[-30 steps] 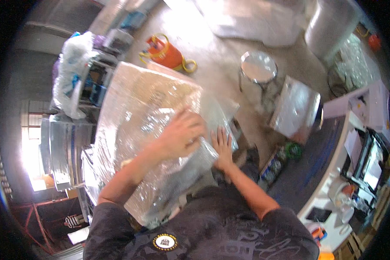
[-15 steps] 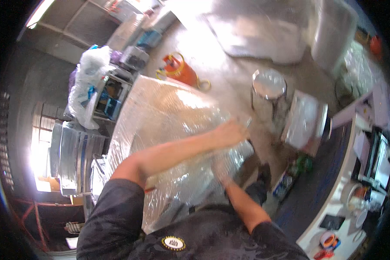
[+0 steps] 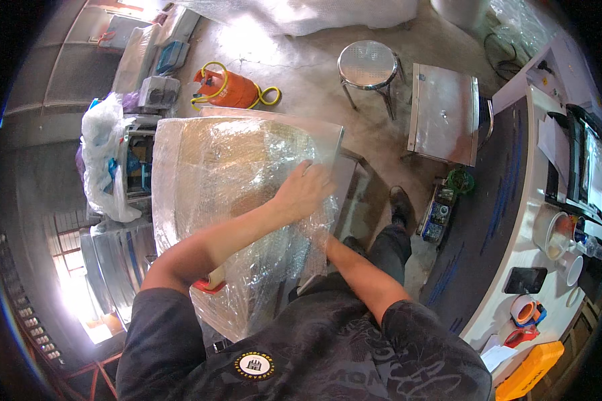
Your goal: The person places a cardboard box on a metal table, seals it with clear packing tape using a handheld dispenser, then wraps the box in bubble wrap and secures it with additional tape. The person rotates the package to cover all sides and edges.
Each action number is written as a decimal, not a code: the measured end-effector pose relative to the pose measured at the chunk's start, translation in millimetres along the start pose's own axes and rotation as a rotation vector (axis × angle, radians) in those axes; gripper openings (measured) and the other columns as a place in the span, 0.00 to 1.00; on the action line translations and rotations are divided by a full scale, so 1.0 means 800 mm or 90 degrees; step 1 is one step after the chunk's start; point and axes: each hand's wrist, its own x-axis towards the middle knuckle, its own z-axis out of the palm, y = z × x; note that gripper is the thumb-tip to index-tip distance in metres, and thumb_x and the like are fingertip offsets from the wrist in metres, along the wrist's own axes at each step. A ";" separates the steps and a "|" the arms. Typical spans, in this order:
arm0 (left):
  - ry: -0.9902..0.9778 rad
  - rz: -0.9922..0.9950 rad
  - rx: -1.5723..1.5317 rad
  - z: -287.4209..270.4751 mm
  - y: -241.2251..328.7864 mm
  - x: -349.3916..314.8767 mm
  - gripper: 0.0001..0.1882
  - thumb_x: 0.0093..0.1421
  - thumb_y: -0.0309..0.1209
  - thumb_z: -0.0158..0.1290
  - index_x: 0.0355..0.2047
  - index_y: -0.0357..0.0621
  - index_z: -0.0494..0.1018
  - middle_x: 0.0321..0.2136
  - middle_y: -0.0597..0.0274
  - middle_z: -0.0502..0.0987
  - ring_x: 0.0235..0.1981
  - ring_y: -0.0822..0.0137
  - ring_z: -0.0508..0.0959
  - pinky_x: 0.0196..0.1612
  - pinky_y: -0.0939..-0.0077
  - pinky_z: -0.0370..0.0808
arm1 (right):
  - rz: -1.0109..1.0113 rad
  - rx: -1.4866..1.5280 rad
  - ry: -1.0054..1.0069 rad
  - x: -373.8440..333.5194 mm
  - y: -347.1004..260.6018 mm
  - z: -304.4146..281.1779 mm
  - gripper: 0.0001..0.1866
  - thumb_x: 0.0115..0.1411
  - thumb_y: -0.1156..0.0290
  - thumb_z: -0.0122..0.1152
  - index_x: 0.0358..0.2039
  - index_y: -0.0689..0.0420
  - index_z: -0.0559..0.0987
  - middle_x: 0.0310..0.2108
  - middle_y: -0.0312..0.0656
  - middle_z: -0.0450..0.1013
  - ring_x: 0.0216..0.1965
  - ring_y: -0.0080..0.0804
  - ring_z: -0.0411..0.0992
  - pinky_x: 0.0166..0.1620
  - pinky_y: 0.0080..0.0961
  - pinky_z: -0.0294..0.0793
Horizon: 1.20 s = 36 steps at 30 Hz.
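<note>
A sheet of clear bubble wrap (image 3: pixel 227 160) lies over a large flat-topped item in front of me and hangs down on my side. My left hand (image 3: pixel 306 190) is closed on the wrap near its right edge, its arm stretched across the sheet. Close below it is my right hand (image 3: pixel 312 234), partly covered by the see-through plastic; its fingers are hidden. Near my left forearm, a red tool with a tan roll (image 3: pixel 209 284) shows at the edge of the wrap.
Beyond the wrapped item lies an orange gas cylinder (image 3: pixel 227 89) with a yellow hose. A round metal stool (image 3: pixel 368 65) and a metal box (image 3: pixel 443 113) stand to the right. A desk (image 3: pixel 515 267) holds a phone and tape. Stacked goods (image 3: pixel 104 157) line the left.
My view has shifted, and the wrapped item looks squarer to me. My left hand has come back toward my body, nearer my right hand. The wrap's right edge has drawn inward.
</note>
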 end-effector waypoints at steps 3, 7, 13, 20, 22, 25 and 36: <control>0.128 0.014 0.078 -0.003 -0.012 0.012 0.17 0.62 0.35 0.53 0.49 0.45 0.78 0.49 0.57 0.77 0.55 0.58 0.74 0.68 0.50 0.62 | -0.072 -0.168 -0.037 -0.007 0.042 0.045 0.31 0.66 0.62 0.54 0.68 0.56 0.67 0.63 0.53 0.68 0.68 0.55 0.61 0.72 0.53 0.53; -0.249 -0.072 0.102 0.021 -0.068 0.051 0.17 0.61 0.35 0.53 0.50 0.45 0.77 0.46 0.55 0.78 0.55 0.59 0.76 0.68 0.53 0.62 | -0.093 -0.293 -0.056 -0.016 0.061 0.050 0.29 0.67 0.63 0.50 0.67 0.62 0.68 0.57 0.53 0.74 0.67 0.51 0.63 0.74 0.54 0.50; 0.046 -0.065 0.084 0.000 0.006 0.002 0.20 0.62 0.32 0.50 0.54 0.43 0.75 0.46 0.56 0.76 0.52 0.56 0.75 0.64 0.53 0.65 | 0.010 -0.409 -0.288 0.015 0.002 -0.015 0.24 0.67 0.64 0.50 0.60 0.59 0.77 0.45 0.55 0.81 0.64 0.50 0.68 0.76 0.54 0.40; -0.320 -0.213 0.181 0.054 0.037 -0.091 0.30 0.66 0.32 0.45 0.67 0.36 0.65 0.62 0.56 0.71 0.69 0.55 0.63 0.76 0.41 0.42 | -0.065 -0.465 -0.201 0.016 -0.047 -0.082 0.33 0.61 0.61 0.63 0.65 0.59 0.71 0.65 0.59 0.67 0.69 0.56 0.62 0.75 0.50 0.47; -0.301 -0.200 0.194 0.077 0.022 -0.098 0.27 0.67 0.33 0.44 0.65 0.36 0.69 0.62 0.57 0.72 0.69 0.58 0.63 0.76 0.40 0.41 | 0.026 -0.474 -0.001 -0.016 -0.026 -0.100 0.37 0.56 0.59 0.70 0.65 0.59 0.72 0.70 0.58 0.60 0.69 0.54 0.63 0.73 0.44 0.54; -0.313 -0.194 0.194 0.096 0.017 -0.096 0.24 0.67 0.33 0.43 0.60 0.37 0.74 0.61 0.58 0.73 0.66 0.59 0.65 0.76 0.41 0.42 | 0.195 -0.119 0.156 -0.034 0.035 -0.085 0.38 0.54 0.57 0.76 0.61 0.61 0.75 0.66 0.57 0.65 0.66 0.49 0.67 0.68 0.37 0.64; -0.250 -0.230 0.186 0.096 0.008 -0.068 0.16 0.65 0.34 0.49 0.46 0.46 0.83 0.46 0.61 0.81 0.56 0.62 0.73 0.67 0.56 0.58 | 0.289 0.139 -0.071 0.008 -0.052 -0.234 0.10 0.68 0.75 0.59 0.38 0.68 0.84 0.29 0.39 0.82 0.30 0.23 0.78 0.34 0.25 0.75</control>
